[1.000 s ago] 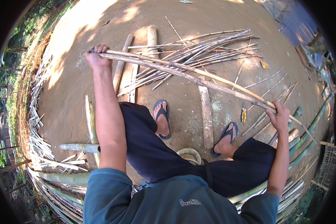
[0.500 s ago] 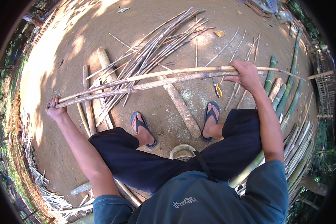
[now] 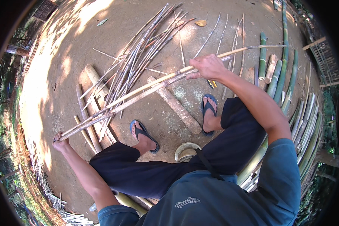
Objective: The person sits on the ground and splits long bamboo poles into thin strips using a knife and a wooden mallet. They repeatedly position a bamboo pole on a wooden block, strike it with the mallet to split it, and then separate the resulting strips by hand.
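Observation:
Two thin bamboo poles lie side by side across my front, slanting up from left to right. The yellower pole [image 3: 147, 86] is longer and tapers to a bent tip at far right; the greyer pole [image 3: 139, 97] ends just past my right hand. Around their left ends, where they meet, my left hand [image 3: 60, 141] is closed. My right hand [image 3: 209, 67] grips both farther along, its thumb toward me. Beneath the poles lies a short log [image 3: 175, 105] on the ground, and a yellow-handled tool [image 3: 212, 83] is partly hidden below my right hand.
A heap of thin sticks [image 3: 147, 49] spreads ahead, with a log [image 3: 96, 81] beside it. Green bamboo poles [image 3: 278, 81] and split strips [image 3: 309, 128] lie on the right. My sandalled feet [image 3: 142, 137] flank the log; a round pale container [image 3: 185, 148] stands between my legs.
Both hands keep hold of the poles. My right hand has moved left and slightly up, and my left hand lower, so the poles slant more steeply. The view has shifted a little.

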The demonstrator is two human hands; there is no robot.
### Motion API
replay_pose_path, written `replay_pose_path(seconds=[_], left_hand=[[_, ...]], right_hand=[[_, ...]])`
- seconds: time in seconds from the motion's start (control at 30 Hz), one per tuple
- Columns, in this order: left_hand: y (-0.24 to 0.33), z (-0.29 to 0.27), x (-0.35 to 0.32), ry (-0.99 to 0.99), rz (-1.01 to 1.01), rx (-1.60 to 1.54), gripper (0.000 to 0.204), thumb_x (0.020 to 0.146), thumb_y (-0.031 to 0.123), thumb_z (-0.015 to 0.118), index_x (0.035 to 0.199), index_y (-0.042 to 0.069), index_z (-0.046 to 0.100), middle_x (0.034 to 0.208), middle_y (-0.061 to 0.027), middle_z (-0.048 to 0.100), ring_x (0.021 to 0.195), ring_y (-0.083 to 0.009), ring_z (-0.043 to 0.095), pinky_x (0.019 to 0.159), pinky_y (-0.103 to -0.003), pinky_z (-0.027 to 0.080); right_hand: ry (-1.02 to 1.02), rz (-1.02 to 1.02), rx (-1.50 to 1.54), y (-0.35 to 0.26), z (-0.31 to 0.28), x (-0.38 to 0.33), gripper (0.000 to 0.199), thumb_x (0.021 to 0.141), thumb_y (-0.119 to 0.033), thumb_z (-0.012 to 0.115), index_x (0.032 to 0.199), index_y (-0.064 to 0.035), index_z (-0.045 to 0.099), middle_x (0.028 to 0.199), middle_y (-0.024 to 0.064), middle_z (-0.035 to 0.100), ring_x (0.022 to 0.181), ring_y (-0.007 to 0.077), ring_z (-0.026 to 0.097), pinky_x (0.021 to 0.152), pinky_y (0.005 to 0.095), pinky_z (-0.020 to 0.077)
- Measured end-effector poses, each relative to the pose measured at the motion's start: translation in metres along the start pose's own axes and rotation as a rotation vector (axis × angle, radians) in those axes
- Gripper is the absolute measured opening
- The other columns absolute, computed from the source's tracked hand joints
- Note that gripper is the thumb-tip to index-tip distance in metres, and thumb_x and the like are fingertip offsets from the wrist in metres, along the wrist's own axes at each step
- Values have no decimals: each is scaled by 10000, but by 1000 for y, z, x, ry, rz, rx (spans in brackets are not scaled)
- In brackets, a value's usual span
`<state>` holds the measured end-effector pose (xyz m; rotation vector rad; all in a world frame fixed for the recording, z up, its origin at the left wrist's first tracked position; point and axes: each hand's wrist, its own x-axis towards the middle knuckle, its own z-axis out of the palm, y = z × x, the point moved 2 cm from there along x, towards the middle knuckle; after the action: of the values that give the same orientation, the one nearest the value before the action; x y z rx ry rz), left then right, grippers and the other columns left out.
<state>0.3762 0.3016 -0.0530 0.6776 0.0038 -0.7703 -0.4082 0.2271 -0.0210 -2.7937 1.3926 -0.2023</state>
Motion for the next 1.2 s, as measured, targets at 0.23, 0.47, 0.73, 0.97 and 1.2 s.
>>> replay_pose_path(seconds=[0.23,0.47,0.73,0.97,1.2], left_hand=[[27,-39,-4,88,54,87,362,960,323,269,655,135,318,523,7,300,412,-131,307,399,-279,304],[33,-63,6,126,17,162,354,950,321,266,648,142,315,542,3,310,435,-140,296,426,-283,298],[14,-79,26,216,-123,252,429,987,388,238,767,84,445,645,-65,504,530,-202,477,486,-302,448],[-40,-88,-21,660,-219,539,491,1032,398,305,1266,50,560,1217,-105,655,1111,-247,640,918,-386,555],[-53,32,-114,704,489,1759,441,934,335,529,1154,-39,609,1237,-225,597,1161,-342,568,990,-461,448]], right_hand=[[-165,19,30,-23,44,19,720,785,-796,391,871,-99,552,620,81,576,599,266,645,542,434,534],[-315,61,72,-38,42,23,712,790,-789,416,923,-109,582,677,95,632,658,284,679,586,427,550],[-178,61,79,-31,55,10,755,777,-806,422,938,-90,597,660,115,636,646,312,675,575,430,546],[-311,58,40,-26,77,-2,687,794,-760,467,810,-76,534,658,104,604,591,328,641,519,445,508],[-416,-68,84,-58,134,19,730,803,-785,403,851,-73,560,568,104,588,591,299,645,528,426,503]])
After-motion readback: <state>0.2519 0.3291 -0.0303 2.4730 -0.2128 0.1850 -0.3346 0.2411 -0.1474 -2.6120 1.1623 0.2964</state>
